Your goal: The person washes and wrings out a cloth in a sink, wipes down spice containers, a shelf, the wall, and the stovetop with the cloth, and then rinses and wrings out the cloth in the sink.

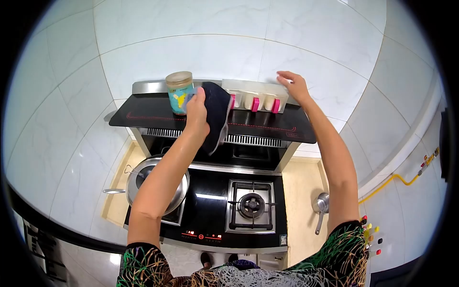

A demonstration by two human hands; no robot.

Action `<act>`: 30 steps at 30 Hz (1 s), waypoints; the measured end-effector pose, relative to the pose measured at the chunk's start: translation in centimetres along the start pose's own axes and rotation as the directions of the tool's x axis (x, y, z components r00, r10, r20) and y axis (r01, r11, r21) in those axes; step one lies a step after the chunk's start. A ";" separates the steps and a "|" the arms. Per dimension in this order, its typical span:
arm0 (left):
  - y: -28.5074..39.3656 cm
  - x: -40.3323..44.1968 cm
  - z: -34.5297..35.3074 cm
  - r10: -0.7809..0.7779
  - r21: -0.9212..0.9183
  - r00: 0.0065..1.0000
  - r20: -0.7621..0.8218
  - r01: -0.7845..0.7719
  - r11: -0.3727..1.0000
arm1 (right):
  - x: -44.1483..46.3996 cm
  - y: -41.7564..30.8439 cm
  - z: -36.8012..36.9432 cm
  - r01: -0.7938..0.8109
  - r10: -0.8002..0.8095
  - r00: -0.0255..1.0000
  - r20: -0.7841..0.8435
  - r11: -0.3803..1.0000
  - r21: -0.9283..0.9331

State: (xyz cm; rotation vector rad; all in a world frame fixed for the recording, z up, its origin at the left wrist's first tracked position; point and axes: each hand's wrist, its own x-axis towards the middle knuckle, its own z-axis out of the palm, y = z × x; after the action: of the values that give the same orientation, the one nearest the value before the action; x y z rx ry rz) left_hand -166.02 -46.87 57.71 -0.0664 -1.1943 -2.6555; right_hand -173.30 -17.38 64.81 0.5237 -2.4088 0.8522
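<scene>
I see the black range hood [258, 120] spanning the space above the gas cooktop [208, 208]. The dark cloth [216, 115] hangs before the middle of the hood top, its lower tip dropping past the front edge. Toward the back right corner stands a clear seasoning box [262, 89] with pink handles; nearer the back left corner, a blue-labelled jar [179, 93]. My left hand [196, 115] pinches the cloth beside the jar. My right hand [296, 87] reaches above the box's right end, fingers stretched out, close together.
</scene>
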 end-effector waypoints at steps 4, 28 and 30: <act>-1.3 4.6 1.8 0.025 0.137 0.998 -0.063 -0.016 0.990 | 1.9 5.1 1.8 -0.181 0.124 0.949 0.289 0.967 0.180; -11.0 5.7 6.6 0.585 0.709 0.776 -0.235 -0.275 0.650 | 1.4 7.9 7.6 -0.225 0.233 0.971 -0.056 0.966 0.127; -10.6 5.5 5.8 0.536 0.703 0.814 -0.224 -0.246 0.667 | 1.4 8.0 7.4 -0.186 0.193 0.980 -0.057 0.977 0.100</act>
State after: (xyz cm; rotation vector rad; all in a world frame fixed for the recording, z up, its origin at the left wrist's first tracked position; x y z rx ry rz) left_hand -174.07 -36.84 54.55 0.3061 -1.6328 -1.6335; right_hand -181.06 -16.76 57.03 0.2979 -2.3933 1.0522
